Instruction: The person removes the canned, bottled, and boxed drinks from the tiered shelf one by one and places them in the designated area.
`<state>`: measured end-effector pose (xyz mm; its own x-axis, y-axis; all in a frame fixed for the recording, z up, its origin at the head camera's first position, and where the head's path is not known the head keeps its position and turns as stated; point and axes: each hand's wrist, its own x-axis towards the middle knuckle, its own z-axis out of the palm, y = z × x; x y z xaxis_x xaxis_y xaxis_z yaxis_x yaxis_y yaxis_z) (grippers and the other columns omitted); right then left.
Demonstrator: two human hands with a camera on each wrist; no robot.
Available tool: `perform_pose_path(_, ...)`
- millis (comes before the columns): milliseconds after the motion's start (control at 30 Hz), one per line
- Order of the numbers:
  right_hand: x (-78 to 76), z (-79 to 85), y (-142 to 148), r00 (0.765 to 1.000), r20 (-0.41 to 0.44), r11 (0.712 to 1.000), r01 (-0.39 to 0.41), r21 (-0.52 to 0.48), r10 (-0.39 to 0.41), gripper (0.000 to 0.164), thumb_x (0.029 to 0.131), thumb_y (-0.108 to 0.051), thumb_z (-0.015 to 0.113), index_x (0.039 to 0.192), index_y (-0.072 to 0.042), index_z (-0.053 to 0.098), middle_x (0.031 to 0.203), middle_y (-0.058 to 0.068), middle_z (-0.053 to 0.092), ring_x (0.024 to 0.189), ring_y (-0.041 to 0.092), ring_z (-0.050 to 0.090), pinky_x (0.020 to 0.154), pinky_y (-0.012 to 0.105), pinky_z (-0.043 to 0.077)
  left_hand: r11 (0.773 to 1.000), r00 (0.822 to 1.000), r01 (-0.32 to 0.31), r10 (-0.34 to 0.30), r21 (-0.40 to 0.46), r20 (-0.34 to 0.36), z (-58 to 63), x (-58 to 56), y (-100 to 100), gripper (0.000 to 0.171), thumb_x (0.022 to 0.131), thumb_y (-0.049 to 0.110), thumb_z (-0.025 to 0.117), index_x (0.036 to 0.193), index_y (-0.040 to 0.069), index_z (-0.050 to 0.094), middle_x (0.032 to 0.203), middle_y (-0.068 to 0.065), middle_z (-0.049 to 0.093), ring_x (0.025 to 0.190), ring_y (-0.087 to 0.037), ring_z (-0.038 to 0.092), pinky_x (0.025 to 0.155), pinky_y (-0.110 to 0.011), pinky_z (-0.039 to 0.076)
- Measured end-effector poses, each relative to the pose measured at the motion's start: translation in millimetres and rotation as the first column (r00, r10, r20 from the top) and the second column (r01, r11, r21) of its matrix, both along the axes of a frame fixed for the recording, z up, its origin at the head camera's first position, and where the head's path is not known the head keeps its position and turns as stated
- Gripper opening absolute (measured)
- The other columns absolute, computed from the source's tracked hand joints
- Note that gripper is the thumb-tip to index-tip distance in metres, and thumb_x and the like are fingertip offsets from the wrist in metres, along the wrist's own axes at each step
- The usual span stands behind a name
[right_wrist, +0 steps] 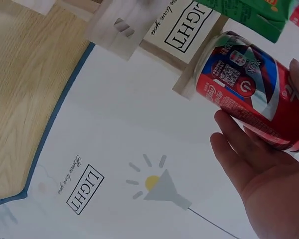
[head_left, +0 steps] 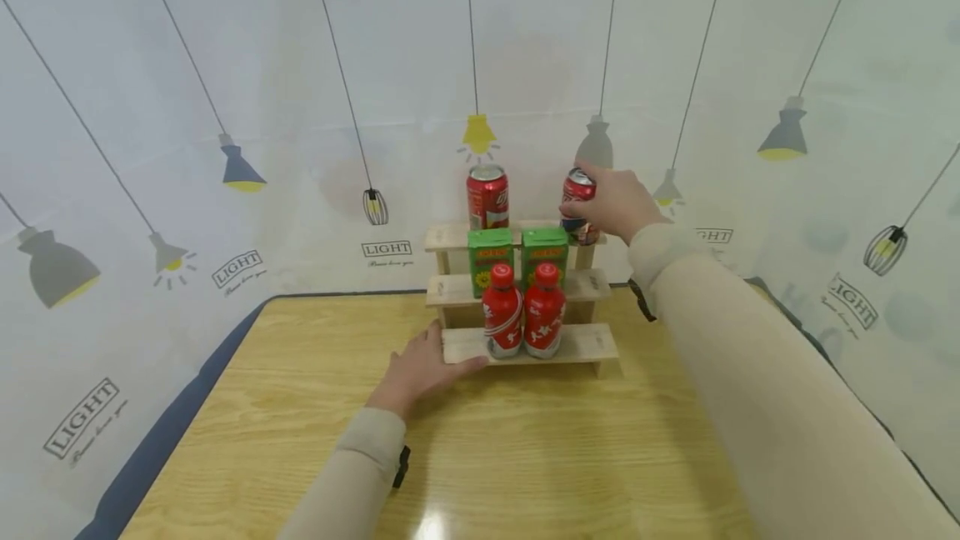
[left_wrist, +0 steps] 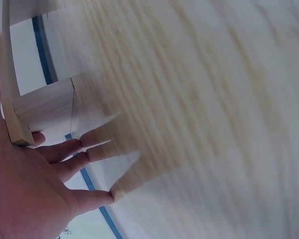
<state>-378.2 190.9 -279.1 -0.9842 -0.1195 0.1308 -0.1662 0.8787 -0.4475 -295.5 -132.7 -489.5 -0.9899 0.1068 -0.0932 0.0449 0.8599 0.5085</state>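
My right hand (head_left: 617,200) holds a red soda can (head_left: 578,188) at the right end of the top step of a wooden three-step stand (head_left: 585,346). In the right wrist view the thumb lies on one side of the can (right_wrist: 254,92) and the fingers on the other; its base is right at the step's edge. My left hand (head_left: 422,371) grips the left end of the stand's lowest step, thumb along the front edge. In the left wrist view, several straight fingers (left_wrist: 92,200) reach the tabletop, with a fingertip showing behind the board end (left_wrist: 21,135).
Another red can (head_left: 488,197) stands on the top step, left of the held one. Two green cartons (head_left: 491,250) are on the middle step, and two red bottles (head_left: 543,315) on the lowest. A lamp-patterned sheet (head_left: 390,90) hangs behind the wood-grain table (head_left: 315,357).
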Motion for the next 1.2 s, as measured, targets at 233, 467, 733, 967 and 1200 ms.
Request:
perform_pose_path(233, 6.8, 8.5, 28, 0.999, -0.010, 0.999, 0.048, 0.003, -0.048, 0.083, 0.094, -0.050, 0.074, 0.156, -0.003, 0.045, 0.138, 0.028, 0.065, 0.120, 0.044, 0.064, 0.100, 0.060, 0.055, 1.000, 1.000, 0.004, -0.004, 0.000, -0.004, -1.1, -1.5, -1, 0.126, 0.080, 0.092, 0.060, 0.167, 0.005, 0.030, 0.161, -0.023, 0.052, 0.149, -0.045, 0.050, 0.122, -0.080, 0.025)
perform_pose_path(467, 7.3, 9.3, 76, 0.995, -0.024, 0.995, 0.094, 0.036, -0.094, 0.074, 0.091, -0.058, 0.075, 0.124, 0.007, 0.061, 0.115, 0.028, 0.069, 0.096, 0.040, 0.064, 0.073, 0.049, 0.054, 1.000, 1.000, 0.002, -0.002, 0.000, -0.007, -4.9, -2.6, -2, 0.129, 0.078, 0.095, 0.059, 0.166, 0.005, 0.031, 0.161, -0.022, 0.052, 0.149, -0.045, 0.050, 0.122, -0.080, 0.025)
perform_pose_path(733, 15.1, -6.6, 146, 0.989, -0.017, 0.986, 0.150, 0.066, -0.149, 0.085, 0.089, -0.058, 0.077, 0.132, 0.012, 0.054, 0.117, 0.034, 0.066, 0.093, 0.043, 0.061, 0.064, 0.045, 0.051, 1.000, 1.000, 0.000, 0.000, -0.013, -0.008, -5.5, -3.7, -4, 0.131, 0.077, 0.097, 0.057, 0.167, 0.005, 0.030, 0.163, -0.022, 0.050, 0.150, -0.044, 0.048, 0.123, -0.080, 0.023)
perform_pose_path(967, 23.2, -38.4, 187, 0.980, 0.055, 0.981, 0.192, 0.033, -0.193, 0.105, 0.088, -0.060, 0.079, 0.151, 0.012, 0.037, 0.137, 0.043, 0.054, 0.119, 0.060, 0.056, 0.087, 0.067, 0.053, 1.000, 1.000, -0.001, 0.001, -0.030, -0.006, -4.3, -3.4, -5, 0.130, 0.078, 0.097, 0.055, 0.167, 0.005, 0.029, 0.164, -0.023, 0.047, 0.151, -0.045, 0.047, 0.122, -0.080, 0.025)
perform_pose_path(1200, 28.8, -84.5, 215, 0.975, 0.111, 0.981, 0.193, 0.001, -0.192, 0.104, 0.091, -0.056, 0.078, 0.151, 0.016, 0.033, 0.140, 0.045, 0.051, 0.120, 0.062, 0.053, 0.092, 0.068, 0.052, 0.999, 1.000, 0.003, -0.003, -0.033, -0.005, -1.3, -0.7, -3, 0.131, 0.079, 0.096, 0.056, 0.168, 0.005, 0.028, 0.167, -0.022, 0.045, 0.154, -0.044, 0.044, 0.123, -0.079, 0.025)
